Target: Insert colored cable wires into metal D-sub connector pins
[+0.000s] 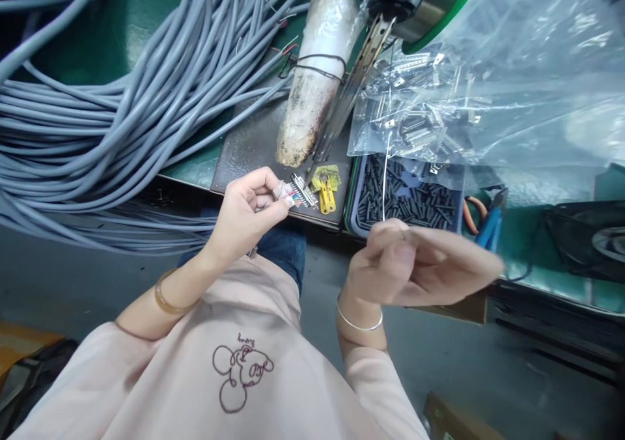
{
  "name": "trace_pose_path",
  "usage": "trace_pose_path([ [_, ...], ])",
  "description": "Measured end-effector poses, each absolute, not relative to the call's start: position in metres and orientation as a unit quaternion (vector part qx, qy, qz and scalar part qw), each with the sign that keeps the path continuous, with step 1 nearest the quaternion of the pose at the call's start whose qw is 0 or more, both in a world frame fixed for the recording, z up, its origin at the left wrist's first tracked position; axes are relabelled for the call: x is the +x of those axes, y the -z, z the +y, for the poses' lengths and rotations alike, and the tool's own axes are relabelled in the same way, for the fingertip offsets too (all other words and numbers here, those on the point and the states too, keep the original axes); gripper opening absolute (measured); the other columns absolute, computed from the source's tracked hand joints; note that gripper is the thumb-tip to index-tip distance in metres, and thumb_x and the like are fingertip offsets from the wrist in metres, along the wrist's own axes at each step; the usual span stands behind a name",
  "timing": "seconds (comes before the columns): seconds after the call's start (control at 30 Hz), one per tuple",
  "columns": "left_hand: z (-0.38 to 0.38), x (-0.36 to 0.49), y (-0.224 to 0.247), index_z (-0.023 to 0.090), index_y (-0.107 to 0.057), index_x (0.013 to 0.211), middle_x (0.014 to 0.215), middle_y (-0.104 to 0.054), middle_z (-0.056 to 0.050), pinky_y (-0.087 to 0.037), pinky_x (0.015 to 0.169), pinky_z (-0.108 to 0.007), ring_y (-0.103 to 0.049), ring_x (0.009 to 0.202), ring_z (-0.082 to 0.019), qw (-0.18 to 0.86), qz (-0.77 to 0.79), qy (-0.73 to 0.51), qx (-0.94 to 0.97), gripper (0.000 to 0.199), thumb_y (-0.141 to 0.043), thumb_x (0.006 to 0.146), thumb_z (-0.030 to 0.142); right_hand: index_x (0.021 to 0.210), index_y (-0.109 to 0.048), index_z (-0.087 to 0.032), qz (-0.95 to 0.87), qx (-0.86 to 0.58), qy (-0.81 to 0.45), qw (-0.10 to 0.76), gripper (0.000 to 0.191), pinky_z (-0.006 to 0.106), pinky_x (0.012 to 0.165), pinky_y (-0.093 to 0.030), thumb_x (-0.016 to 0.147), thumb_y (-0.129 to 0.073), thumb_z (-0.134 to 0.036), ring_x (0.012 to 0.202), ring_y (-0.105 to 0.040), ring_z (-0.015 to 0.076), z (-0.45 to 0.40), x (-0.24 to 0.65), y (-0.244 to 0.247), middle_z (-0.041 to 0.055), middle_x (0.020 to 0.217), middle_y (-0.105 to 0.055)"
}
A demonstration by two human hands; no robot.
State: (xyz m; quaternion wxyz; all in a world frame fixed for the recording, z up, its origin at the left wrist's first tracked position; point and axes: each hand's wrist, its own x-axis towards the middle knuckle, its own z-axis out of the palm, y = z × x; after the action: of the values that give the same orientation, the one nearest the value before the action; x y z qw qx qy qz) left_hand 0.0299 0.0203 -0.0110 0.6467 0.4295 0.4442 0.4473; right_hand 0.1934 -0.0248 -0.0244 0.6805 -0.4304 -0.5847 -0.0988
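Observation:
My left hand (251,206) is closed in a pinch on a cable end with thin coloured wires (294,199). Right beside the wires lies a metal multi-pin connector (305,190); whether they are joined to it I cannot tell. A soldering iron (355,79) slants down with its tip close to this connector. Between thumb and forefinger, my right hand (400,264) pinches a thin strand of solder wire (385,179), stretched down from the spool (444,13) at the top. Its other fingers extend to the right, slightly blurred.
Grey cables (146,114) pile up on the left. A wrapped white tube (317,56) leans over the dark plate (254,137). Near the connector sits a yellow clip (327,196). A tray (360,196) holds black sleeves, under a plastic bag (527,82) of connectors. Pliers (491,225) lie right.

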Motion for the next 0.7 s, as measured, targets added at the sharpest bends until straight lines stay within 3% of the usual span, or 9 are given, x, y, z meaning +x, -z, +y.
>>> trace_pose_path([
  [0.1, 0.018, 0.028, 0.009, 0.017, -0.056, 0.065, 0.068, -0.064, 0.002, -0.028, 0.039, -0.014, -0.041, 0.047, -0.002, 0.645, 0.438, -0.45, 0.435, 0.017, -0.073, 0.067, 0.016, 0.121, -0.068, -0.03, -0.583, -0.472, 0.066, 0.658, 0.03, 0.026, 0.053, -0.062, 0.096, -0.064, -0.014, 0.058, -0.072, 0.0109, -0.029, 0.192, 0.023, -0.0033, 0.093, -0.078],
  [0.17, 0.018, 0.028, 0.008, 0.017, -0.055, 0.065, 0.069, -0.064, 0.001, -0.03, 0.04, -0.015, -0.043, 0.048, -0.003, 0.644, 0.432, -0.453, 0.439, 0.018, -0.073, 0.068, 0.016, 0.114, -0.068, -0.026, -0.637, -0.502, 0.041, 0.584, 0.027, 0.03, 0.073, -0.068, 0.093, -0.066, -0.01, 0.075, -0.079, 0.0151, -0.032, 0.19, 0.022, -0.0031, 0.091, -0.08],
  [0.23, 0.018, 0.029, 0.007, 0.017, -0.055, 0.066, 0.069, -0.063, 0.002, -0.032, 0.04, -0.014, -0.045, 0.05, -0.003, 0.643, 0.431, -0.454, 0.442, 0.018, -0.073, 0.068, 0.016, 0.102, -0.068, -0.023, -0.691, -0.512, 0.034, 0.509, 0.021, 0.029, 0.081, -0.068, 0.089, -0.071, -0.008, 0.085, -0.08, 0.0168, -0.034, 0.188, 0.022, -0.0009, 0.094, -0.081],
  [0.33, 0.019, 0.03, 0.007, 0.018, -0.054, 0.066, 0.07, -0.063, 0.002, -0.033, 0.042, -0.014, -0.048, 0.052, -0.004, 0.638, 0.435, -0.455, 0.444, 0.019, -0.073, 0.067, 0.016, 0.094, -0.064, -0.024, -0.711, -0.522, 0.023, 0.471, 0.018, 0.025, 0.078, -0.065, 0.088, -0.071, -0.008, 0.091, -0.08, 0.0157, -0.033, 0.184, 0.021, 0.0022, 0.102, -0.082],
  [0.7, 0.025, 0.033, 0.003, 0.018, -0.054, 0.064, 0.067, -0.061, 0.003, -0.042, 0.048, -0.016, -0.047, 0.052, -0.004, 0.601, 0.442, -0.479, 0.463, 0.018, -0.071, 0.069, 0.014, 0.085, -0.058, -0.024, -0.687, -0.529, -0.03, 0.497, 0.016, 0.03, 0.076, -0.068, 0.09, -0.067, -0.011, 0.091, -0.08, 0.0167, -0.023, 0.181, 0.02, 0.0045, 0.105, -0.082],
])
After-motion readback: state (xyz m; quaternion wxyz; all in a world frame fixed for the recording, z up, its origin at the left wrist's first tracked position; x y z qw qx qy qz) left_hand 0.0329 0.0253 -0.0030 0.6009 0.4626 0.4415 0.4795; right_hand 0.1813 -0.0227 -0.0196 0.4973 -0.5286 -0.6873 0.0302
